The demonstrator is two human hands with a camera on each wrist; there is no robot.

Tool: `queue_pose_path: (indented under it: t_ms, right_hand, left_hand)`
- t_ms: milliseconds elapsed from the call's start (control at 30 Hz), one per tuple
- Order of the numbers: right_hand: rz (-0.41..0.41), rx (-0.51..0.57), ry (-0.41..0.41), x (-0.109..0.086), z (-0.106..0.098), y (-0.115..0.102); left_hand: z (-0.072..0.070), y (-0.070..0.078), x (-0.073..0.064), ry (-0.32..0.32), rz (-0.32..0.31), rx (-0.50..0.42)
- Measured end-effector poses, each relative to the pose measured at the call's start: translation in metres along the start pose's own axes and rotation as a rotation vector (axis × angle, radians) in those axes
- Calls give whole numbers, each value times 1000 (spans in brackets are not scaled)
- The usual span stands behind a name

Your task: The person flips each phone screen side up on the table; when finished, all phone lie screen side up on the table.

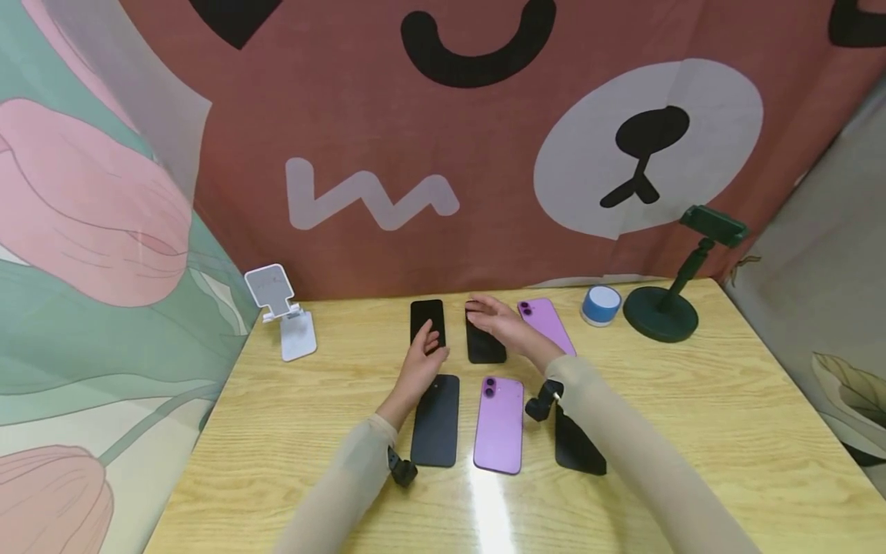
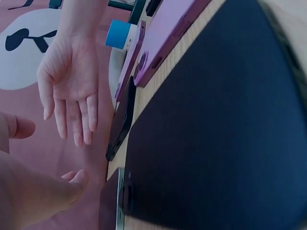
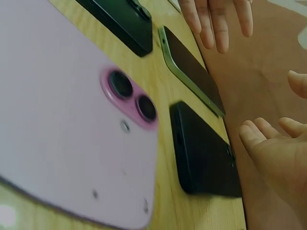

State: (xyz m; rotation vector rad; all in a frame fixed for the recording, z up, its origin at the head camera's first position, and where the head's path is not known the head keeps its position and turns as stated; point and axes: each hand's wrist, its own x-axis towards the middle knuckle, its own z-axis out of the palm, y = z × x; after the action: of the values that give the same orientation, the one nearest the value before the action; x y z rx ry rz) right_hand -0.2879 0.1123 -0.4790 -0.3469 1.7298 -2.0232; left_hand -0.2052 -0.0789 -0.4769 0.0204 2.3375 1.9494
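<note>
Both hands hover over phones laid flat in two rows, and neither holds anything. My left hand (image 1: 419,365), fingers loosely bent, is between the back-left dark phone (image 1: 425,310) and the front-left black phone (image 1: 436,431), overlapping both in the head view. Over the back-middle black phone (image 1: 487,352) is my right hand (image 1: 511,327), palm turned inward with relaxed fingers. Its wrist partly covers the back-right purple phone (image 1: 550,319). The front-middle purple phone (image 1: 498,431) lies between the forearms. Under the right sleeve, the front-right black phone (image 1: 577,446) is partly hidden.
A white folding phone stand (image 1: 298,336) is at the table's back left. At the back right are a blue-and-white round container (image 1: 601,305) and a dark green stand (image 1: 661,315) with a clamp head. A printed cloth (image 1: 346,254) hangs behind the wooden table (image 1: 277,431).
</note>
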Motion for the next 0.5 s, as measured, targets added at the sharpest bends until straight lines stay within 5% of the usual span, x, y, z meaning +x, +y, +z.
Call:
queue_pose_path:
  t_ms: [500]
  right_hand:
    - [-42,-110,184,12,-32,4]
  left_hand:
    - [36,-1,28,-139,-71,95]
